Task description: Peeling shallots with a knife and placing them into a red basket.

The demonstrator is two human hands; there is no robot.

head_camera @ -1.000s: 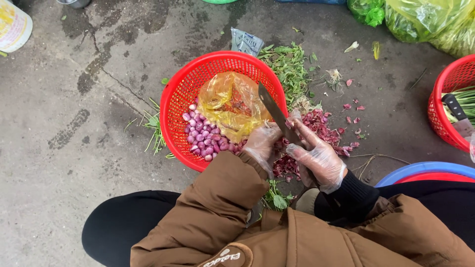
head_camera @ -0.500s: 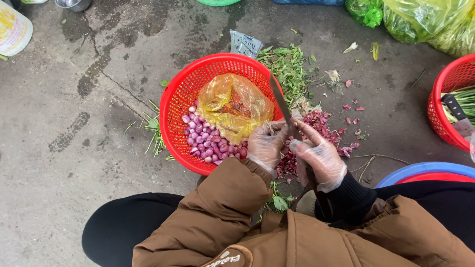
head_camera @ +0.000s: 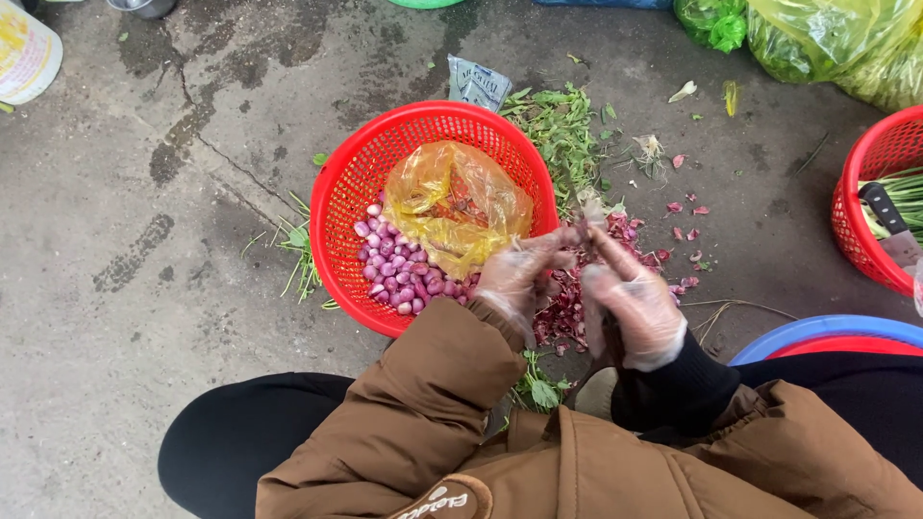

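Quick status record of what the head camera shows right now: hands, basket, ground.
left hand: clear glove, fingertips meeting the right hand's
right hand: clear glove, fingers closed; what they grip is hidden
red basket: holds purple shallots and a yellow plastic bag
peel pile: on the concrete under the hands
green trimmings: beyond the basket

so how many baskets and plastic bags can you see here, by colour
red plastic mesh baskets: 2
yellow translucent plastic bag in the near basket: 1
green plastic bags at the top right: 2
total: 5
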